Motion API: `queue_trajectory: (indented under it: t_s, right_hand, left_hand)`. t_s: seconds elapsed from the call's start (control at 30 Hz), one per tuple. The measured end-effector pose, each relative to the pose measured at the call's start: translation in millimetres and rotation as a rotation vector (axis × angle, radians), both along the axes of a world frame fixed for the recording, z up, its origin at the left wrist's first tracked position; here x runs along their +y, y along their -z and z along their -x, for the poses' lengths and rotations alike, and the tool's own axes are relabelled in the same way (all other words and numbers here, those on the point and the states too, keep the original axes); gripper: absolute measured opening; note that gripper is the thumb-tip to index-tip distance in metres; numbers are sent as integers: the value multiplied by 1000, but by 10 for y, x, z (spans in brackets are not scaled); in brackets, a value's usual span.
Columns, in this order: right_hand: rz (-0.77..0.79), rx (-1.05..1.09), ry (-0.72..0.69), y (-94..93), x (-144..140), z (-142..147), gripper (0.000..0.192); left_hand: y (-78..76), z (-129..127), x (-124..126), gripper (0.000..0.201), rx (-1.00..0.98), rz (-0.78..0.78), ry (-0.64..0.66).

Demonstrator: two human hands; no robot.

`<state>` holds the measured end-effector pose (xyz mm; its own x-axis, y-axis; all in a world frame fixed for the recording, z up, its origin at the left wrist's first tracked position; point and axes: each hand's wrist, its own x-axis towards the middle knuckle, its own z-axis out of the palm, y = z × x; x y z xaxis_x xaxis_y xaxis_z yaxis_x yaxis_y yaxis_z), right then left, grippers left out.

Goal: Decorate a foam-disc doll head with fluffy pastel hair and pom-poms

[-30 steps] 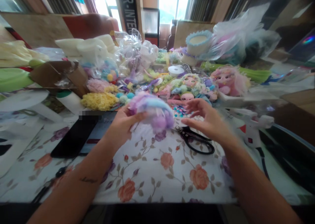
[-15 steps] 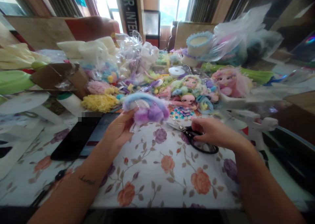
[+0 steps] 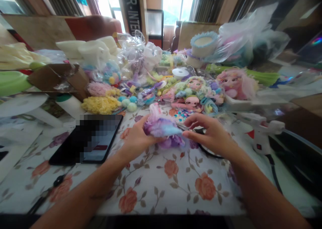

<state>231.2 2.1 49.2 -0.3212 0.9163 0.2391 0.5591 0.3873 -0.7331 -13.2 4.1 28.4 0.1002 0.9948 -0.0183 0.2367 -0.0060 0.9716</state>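
Lowered since before, the fluffy purple-blue pompom (image 3: 162,130) lies lengthwise 9-to-3, left hand (image 3: 137,140) fingers clamped on it, right hand (image 3: 210,133) fingers pinching its 3 o'clock end.

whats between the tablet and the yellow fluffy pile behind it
Nothing: in the head view only a narrow strip of floral tablecloth separates the tablet from the yellow fluffy pile.

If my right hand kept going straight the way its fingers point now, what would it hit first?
Your right hand points left, toward the fluffy purple and blue pompom piece that your left hand holds. It would likely meet that first; the fingertips look nearly on it already, though depth is unclear.
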Motion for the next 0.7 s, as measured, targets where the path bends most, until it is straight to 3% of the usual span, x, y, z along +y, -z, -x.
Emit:
queue_trajectory:
  t_s: [0.1, 0.23, 0.33, 0.53, 0.6, 0.7]
  right_hand:
    - [-79, 28, -59, 95, -74, 203, 27]
    - [-60, 22, -45, 245, -88, 287, 10]
    - [37, 71, -20, 281, -83, 296, 2]
    - [325, 352, -69, 165, -99, 327, 8]
    - [258, 337, -25, 107, -120, 320, 9]
    - [-78, 180, 164, 34, -181, 281, 8]
  left_hand:
    - [-45, -41, -57, 51, 125, -80, 2]
    - [-14, -68, -54, 49, 119, -144, -21]
    - [48, -53, -18, 47, 96, -183, -63]
    - [35, -3, 15, 47, 178, -241, -90]
    - [9, 11, 18, 50, 238, -248, -99]
    - [-9, 41, 32, 46, 251, -220, -87]
